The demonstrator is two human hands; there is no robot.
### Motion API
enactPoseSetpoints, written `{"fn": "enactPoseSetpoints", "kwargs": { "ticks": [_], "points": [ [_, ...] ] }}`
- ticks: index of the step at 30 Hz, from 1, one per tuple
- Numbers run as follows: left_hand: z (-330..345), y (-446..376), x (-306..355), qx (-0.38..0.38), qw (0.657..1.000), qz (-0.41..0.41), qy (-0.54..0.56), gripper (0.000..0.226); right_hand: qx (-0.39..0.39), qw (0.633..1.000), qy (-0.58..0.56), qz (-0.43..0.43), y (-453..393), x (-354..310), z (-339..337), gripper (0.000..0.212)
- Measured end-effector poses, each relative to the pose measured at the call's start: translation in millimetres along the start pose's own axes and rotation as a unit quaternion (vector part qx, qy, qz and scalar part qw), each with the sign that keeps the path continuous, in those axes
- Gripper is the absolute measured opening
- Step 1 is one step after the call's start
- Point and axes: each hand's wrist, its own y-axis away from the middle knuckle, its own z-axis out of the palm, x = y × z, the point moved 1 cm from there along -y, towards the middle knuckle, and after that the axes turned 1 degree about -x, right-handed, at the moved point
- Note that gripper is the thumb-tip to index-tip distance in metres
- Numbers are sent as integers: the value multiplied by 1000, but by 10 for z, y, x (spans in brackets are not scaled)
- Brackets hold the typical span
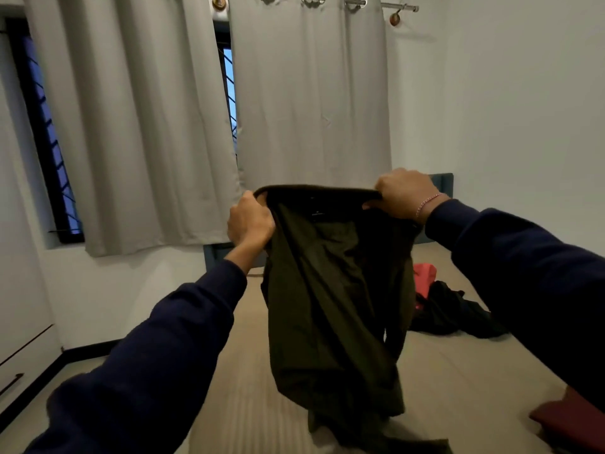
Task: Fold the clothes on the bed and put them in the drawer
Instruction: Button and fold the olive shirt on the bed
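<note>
Aloft, garment (334, 290) between both grips

Navy long sleeves (157, 348) both arms; pink-white bracelet (425, 204) (R wrist).

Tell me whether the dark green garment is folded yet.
Not folded. Dark green garment hangs open and rumpled from its top edge, gripped by left hand and right hand above the bed.
</note>
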Motion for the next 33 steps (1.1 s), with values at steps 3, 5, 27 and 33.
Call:
{"fn": "enactPoseSetpoints", "kwargs": {
  "ticks": [3,5,27,33],
  "points": [
    [-86,-82,169,-104,951,-186,226,35,-35,991,-100,82,52,-54,-213,26],
    [-209,-30,334,-158,890,-242,353,27,-102,934,-318,127,53,-98,-377,22],
    [-843,-4,698,-201,977,-28,60,17,-111,872,-459,132,280,61,-938,23],
    [-947,149,518,-279,922,-195,183,14,-167,706,-668,163,363,39,-885,14]
  ]
}}
